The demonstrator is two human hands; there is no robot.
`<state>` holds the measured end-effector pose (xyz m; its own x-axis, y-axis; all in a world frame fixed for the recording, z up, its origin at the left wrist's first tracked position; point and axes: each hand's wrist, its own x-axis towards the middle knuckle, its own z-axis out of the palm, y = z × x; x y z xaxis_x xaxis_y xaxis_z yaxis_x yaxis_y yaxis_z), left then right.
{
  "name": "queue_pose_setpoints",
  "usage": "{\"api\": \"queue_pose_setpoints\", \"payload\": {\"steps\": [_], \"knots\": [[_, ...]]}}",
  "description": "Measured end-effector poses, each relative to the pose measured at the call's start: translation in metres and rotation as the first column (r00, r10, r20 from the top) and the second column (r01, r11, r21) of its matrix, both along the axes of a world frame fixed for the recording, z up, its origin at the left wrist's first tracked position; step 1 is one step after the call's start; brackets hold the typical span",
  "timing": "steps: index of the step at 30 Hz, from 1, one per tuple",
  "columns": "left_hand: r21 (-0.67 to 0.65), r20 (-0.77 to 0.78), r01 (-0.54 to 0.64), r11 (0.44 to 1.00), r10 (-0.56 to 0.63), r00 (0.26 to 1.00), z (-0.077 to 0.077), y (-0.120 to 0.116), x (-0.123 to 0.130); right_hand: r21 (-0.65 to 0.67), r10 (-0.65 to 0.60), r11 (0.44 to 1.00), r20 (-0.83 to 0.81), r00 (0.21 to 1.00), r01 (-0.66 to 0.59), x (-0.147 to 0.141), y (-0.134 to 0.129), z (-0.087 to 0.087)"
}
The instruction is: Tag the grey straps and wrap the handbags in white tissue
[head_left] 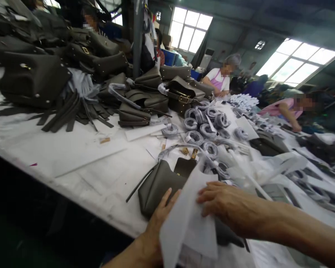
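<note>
A dark olive-grey handbag [160, 182] lies near the table's front edge, its handle wrapped in clear plastic. My left hand [156, 219] rests on the bag's near side with fingers stretched out; its thumb side is hidden behind a folded white sheet [188, 219]. That sheet stands over the bag's right part and covers much of it. From the right, my right hand [226, 203] reaches across, its bent fingers closed at the sheet's upper right edge. A gold-coloured clasp [194, 153] shows at the bag's top.
Plastic-wrapped coiled straps [194, 137] lie beyond the bag. More dark handbags [33, 80] are piled at the left and back, beside a bundle of flat straps [61, 111]. Clear plastic and paper [268, 171] spread at the right. People [222, 76] work across the white table [72, 149].
</note>
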<state>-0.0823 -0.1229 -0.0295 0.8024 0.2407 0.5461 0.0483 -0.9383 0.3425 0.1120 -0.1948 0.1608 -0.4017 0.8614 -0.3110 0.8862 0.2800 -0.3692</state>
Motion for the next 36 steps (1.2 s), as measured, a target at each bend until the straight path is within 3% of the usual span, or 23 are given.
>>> {"api": "queue_pose_setpoints", "payload": {"steps": [2,5,7,9,12,14,16,19,23,27,29,32,36], "knots": [[0.036,-0.035,0.001,0.999,0.0,0.999,0.005,-0.002,-0.011,-0.095,-0.126,0.986,0.079,0.989,0.134,0.0,-0.018,-0.008],[0.11,-0.065,-0.014,0.994,0.021,0.998,0.01,-0.003,-0.019,-0.149,-0.343,0.918,0.172,0.924,0.368,-0.005,-0.03,-0.001],[0.131,-0.054,-0.031,0.991,0.038,0.998,0.009,-0.002,-0.02,-0.124,-0.488,0.851,0.173,0.855,0.51,-0.02,-0.03,-0.001],[0.135,-0.021,-0.042,0.99,0.046,0.999,0.006,-0.002,-0.018,-0.051,-0.572,0.814,0.109,0.813,0.579,-0.041,-0.028,-0.015],[0.142,0.006,-0.022,0.99,0.022,1.0,0.0,-0.002,-0.016,0.118,-0.52,0.85,0.027,0.854,0.514,-0.065,-0.025,-0.055],[0.136,0.002,-0.002,0.991,0.001,1.0,-0.004,-0.002,-0.015,0.204,-0.501,0.855,0.085,0.861,0.477,-0.074,-0.022,-0.08],[0.119,-0.001,-0.003,0.993,0.003,1.0,-0.006,-0.002,-0.015,0.242,-0.496,0.859,0.172,0.851,0.452,-0.076,-0.017,-0.094],[0.104,-0.027,-0.008,0.995,0.011,1.0,-0.005,-0.003,-0.017,0.215,-0.384,0.917,0.256,0.887,0.335,-0.071,-0.012,-0.09],[0.073,-0.031,0.021,0.997,-0.018,0.999,0.004,-0.001,-0.021,0.147,-0.238,0.966,0.209,0.948,0.21,-0.053,-0.016,-0.057],[-0.015,-0.023,0.089,0.996,-0.09,0.996,0.01,0.001,-0.023,0.117,-0.214,0.974,0.164,0.963,0.197,-0.036,-0.026,-0.033],[-0.018,-0.011,0.123,0.992,-0.123,0.992,0.011,0.001,-0.023,0.146,-0.224,0.968,0.139,0.965,0.203,-0.035,-0.029,-0.034],[0.026,-0.029,0.127,0.992,-0.127,0.992,0.011,0.0,-0.023,0.199,-0.23,0.958,0.092,0.969,0.209,-0.045,-0.03,-0.048],[0.031,-0.035,0.114,0.993,-0.113,0.993,0.011,0.001,-0.024,0.218,-0.239,0.955,0.16,0.958,0.202,-0.059,-0.024,-0.066]]}}
